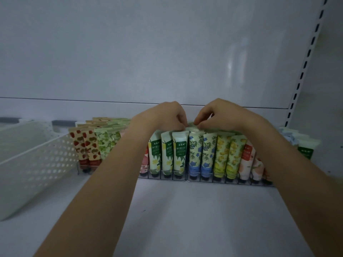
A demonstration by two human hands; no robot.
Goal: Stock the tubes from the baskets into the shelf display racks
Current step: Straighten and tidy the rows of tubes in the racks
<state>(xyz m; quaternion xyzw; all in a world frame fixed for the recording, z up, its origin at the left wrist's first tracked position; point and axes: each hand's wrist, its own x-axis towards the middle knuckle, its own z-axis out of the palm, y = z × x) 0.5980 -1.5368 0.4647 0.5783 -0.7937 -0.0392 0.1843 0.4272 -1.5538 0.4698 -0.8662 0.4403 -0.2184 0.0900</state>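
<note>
A wire display rack [204,179] on the white shelf holds rows of upright tubes: strawberry tubes [86,145], green-fruit tubes [105,143], white-and-green tubes [179,154], blue-flower tubes [195,154], yellow lemon tubes [221,156] and peach tubes [246,160]. My left hand [167,115] and my right hand [220,113] meet above the blue-flower row. Both pinch the pale crimped top of one tube [193,127] standing behind the front tubes. Most of that tube is hidden by the row in front.
A white perforated basket [37,164] sits on the shelf at the left; its contents are out of sight. More tubes [304,145] stand at the far right. The shelf's back panel rises behind the rack, and a slotted upright [304,69] runs up the right side.
</note>
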